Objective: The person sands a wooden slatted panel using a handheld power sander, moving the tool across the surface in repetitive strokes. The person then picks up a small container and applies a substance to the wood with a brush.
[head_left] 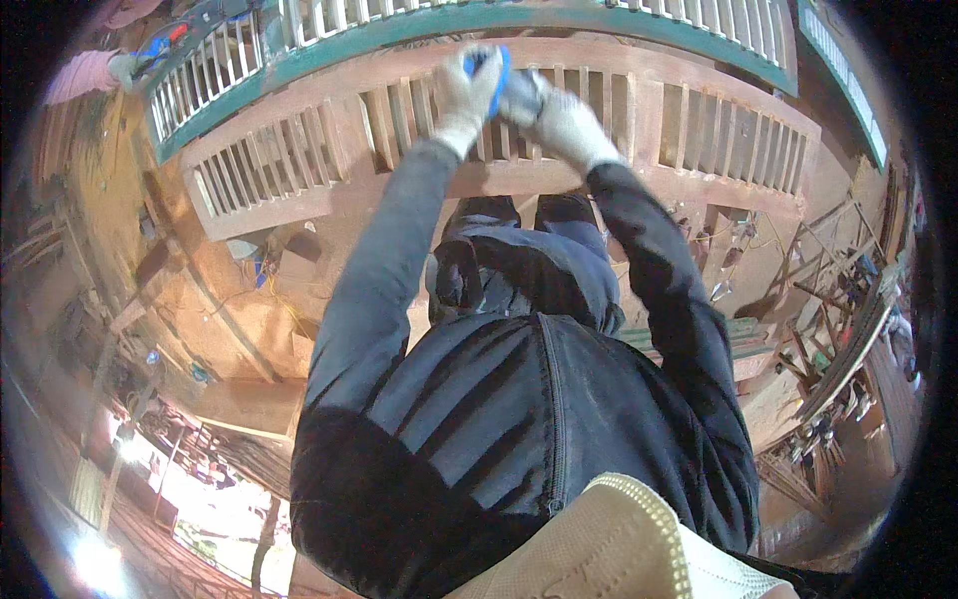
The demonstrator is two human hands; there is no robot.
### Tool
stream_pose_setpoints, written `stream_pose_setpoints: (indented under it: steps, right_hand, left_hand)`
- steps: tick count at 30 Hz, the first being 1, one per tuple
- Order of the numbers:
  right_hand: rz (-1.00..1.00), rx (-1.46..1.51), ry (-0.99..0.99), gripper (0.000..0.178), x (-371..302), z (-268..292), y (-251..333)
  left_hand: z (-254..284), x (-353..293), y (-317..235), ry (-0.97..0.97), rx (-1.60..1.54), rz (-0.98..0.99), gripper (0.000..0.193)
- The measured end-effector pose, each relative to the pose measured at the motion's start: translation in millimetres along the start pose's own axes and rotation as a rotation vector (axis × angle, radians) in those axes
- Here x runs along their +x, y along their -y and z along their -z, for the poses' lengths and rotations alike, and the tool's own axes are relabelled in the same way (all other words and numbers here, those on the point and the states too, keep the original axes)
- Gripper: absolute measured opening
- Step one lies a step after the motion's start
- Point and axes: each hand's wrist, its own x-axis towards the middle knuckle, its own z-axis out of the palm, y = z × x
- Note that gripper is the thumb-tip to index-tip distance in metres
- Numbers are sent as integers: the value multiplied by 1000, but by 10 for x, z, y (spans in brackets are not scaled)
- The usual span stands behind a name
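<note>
Both my hands wear pale work gloves and come together above a slatted wooden panel (344,150). My left hand (465,98) is closed on a thing with a bright blue curved edge (501,80); its kind cannot be made out. Just to the right, my right hand (569,125) is closed round a dark grey object (521,98), which looks like the body of a hand tool. The blue edge and the grey object meet or nearly touch between the hands. My fingers hide much of both. Below them, the panel has a reddish-brown frame with upright slats.
Beyond the panel lies a green-framed one with white slats (599,20); another green frame (843,80) stands at the far right. A co-worker's gloved hand and pink sleeve (85,78) show at the far left. Scrap wood (833,329) is heaped on the right.
</note>
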Motion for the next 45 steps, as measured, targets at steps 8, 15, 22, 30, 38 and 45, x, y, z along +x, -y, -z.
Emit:
stream_pose_setpoints:
  steps: [8,15,22,30,38,45]
  right_hand:
    - [-140,191,-98,66,-739,-265,-28]
    - [-134,144,-150,68,-107,-200,-29]
    - [-159,234,-144,80,-518,-369,66]
    - [-128,272,-250,59,-57,261,-183]
    - [-194,10,-40,60,-570,523,-703]
    - [316,-88,-69,59,331,314,-145]
  left_hand:
    - [-90,-553,133,199,-183,-32,11]
    - [-140,328,50,393,-35,63,19]
    - [-19,-211,355,216,-8,-42,21]
    - [-663,509,-200,298,134,-63,38]
    - [-1094,-342,-291,178,57,72,27]
    - [-158,329,-26,94,11,244,40]
